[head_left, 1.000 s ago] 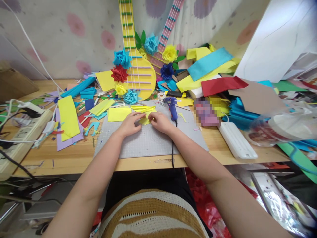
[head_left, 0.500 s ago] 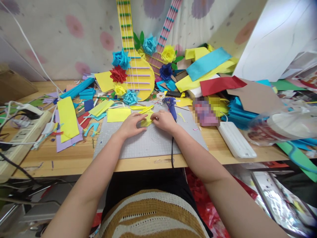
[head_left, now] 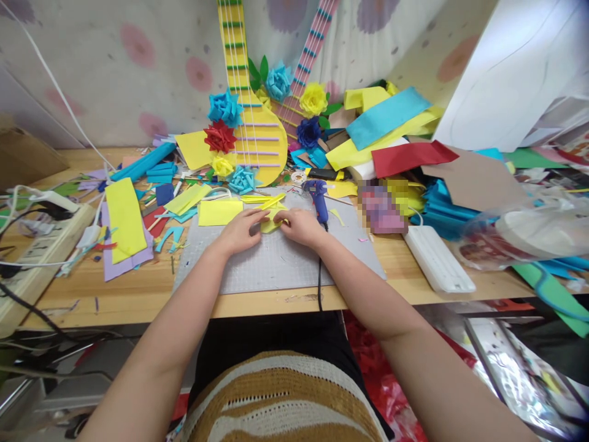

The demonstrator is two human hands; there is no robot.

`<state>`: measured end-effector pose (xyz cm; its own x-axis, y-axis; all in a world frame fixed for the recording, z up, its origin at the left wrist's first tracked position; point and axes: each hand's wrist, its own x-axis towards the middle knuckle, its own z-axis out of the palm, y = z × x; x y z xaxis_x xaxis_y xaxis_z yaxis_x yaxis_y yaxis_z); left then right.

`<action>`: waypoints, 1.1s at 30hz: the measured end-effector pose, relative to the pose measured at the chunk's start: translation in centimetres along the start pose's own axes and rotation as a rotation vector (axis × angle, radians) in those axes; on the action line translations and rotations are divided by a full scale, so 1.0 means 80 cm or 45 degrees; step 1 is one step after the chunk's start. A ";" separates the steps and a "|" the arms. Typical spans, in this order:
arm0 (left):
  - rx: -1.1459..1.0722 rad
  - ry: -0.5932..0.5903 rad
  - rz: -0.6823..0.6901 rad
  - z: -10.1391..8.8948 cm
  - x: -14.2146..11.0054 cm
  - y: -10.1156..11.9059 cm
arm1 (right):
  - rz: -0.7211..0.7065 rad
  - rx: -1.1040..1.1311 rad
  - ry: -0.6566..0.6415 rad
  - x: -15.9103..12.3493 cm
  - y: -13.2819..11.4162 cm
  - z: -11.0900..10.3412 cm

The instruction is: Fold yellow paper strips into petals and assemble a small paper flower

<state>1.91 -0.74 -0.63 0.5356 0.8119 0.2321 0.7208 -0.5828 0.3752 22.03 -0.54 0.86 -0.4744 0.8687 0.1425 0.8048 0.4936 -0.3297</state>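
Between my hands is a small piece of yellow paper (head_left: 270, 224), low over the grey cutting mat (head_left: 276, 264). My left hand (head_left: 243, 232) has its fingers closed at the paper's left edge. On the other side, my right hand (head_left: 298, 226) pinches the paper with curled fingers. Partly hidden behind the fingers, more yellow strips (head_left: 264, 199) lie at the back of the mat. A flat yellow paper rectangle (head_left: 221, 212) rests left of them. Just beyond my right hand lies a blue hot glue gun (head_left: 316, 199), its black cord running toward the table's front edge.
A yellow paper guitar (head_left: 260, 141) with paper flowers leans on the back curtain. Paper scraps (head_left: 175, 199) cover the left side, beside a power strip (head_left: 37, 270). Coloured sheets (head_left: 386, 120) pile up at right, near a white box-shaped device (head_left: 439, 261) and a plastic-wrapped bundle (head_left: 529, 233).
My left fingers have drawn closer together at the yellow paper, and the paper has shifted slightly. My right hand stays almost in place.
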 end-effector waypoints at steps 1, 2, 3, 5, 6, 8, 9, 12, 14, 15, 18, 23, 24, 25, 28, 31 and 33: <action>0.002 0.012 0.001 0.002 0.000 -0.001 | 0.016 -0.010 -0.003 0.000 0.000 0.000; 0.005 0.024 -0.003 0.003 0.001 -0.002 | 0.027 -0.015 -0.006 0.000 0.001 -0.001; 0.007 0.037 -0.011 0.005 0.001 -0.002 | 0.037 -0.014 -0.007 0.001 0.001 -0.001; 0.000 0.065 -0.034 0.008 0.003 -0.002 | 0.042 0.010 -0.002 0.000 0.002 0.000; -0.012 0.082 -0.044 0.009 0.003 -0.001 | 0.030 0.034 0.003 0.000 0.002 0.000; -0.045 0.119 -0.062 0.010 0.005 0.000 | -0.014 0.104 0.011 0.000 0.003 0.002; -0.060 0.132 -0.073 0.011 0.005 0.000 | -0.041 0.145 0.013 0.000 0.004 0.002; -0.072 0.140 -0.094 0.009 0.006 0.003 | -0.088 0.264 0.022 0.001 0.006 0.004; -0.070 0.130 -0.087 0.008 0.006 0.004 | -0.082 0.321 0.030 0.001 0.008 0.005; -0.074 0.124 -0.078 0.008 0.006 0.005 | -0.075 0.345 0.039 0.002 0.009 0.006; -0.102 0.114 -0.055 0.010 0.007 0.006 | -0.054 0.419 0.064 0.003 0.012 0.009; -0.131 0.141 -0.074 0.017 0.011 0.006 | -0.022 0.523 0.108 0.006 0.012 0.013; -0.132 0.139 -0.072 0.019 0.012 0.006 | -0.023 0.544 0.127 0.006 0.012 0.014; -0.133 0.136 -0.071 0.020 0.013 0.005 | -0.026 0.573 0.143 0.007 0.012 0.015; -0.139 0.132 -0.093 0.022 0.015 0.006 | -0.042 0.679 0.148 0.009 0.015 0.021; -0.154 0.136 -0.144 0.021 0.017 0.009 | -0.053 0.706 0.122 0.011 0.020 0.028; -0.159 0.135 -0.177 0.021 0.019 0.012 | -0.057 0.710 0.100 0.012 0.022 0.031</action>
<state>4.13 -0.13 -1.42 0.3807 0.8870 0.2613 0.7208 -0.4617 0.5170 22.13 1.08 -1.93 -0.4583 0.8585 0.2299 0.4640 0.4518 -0.7620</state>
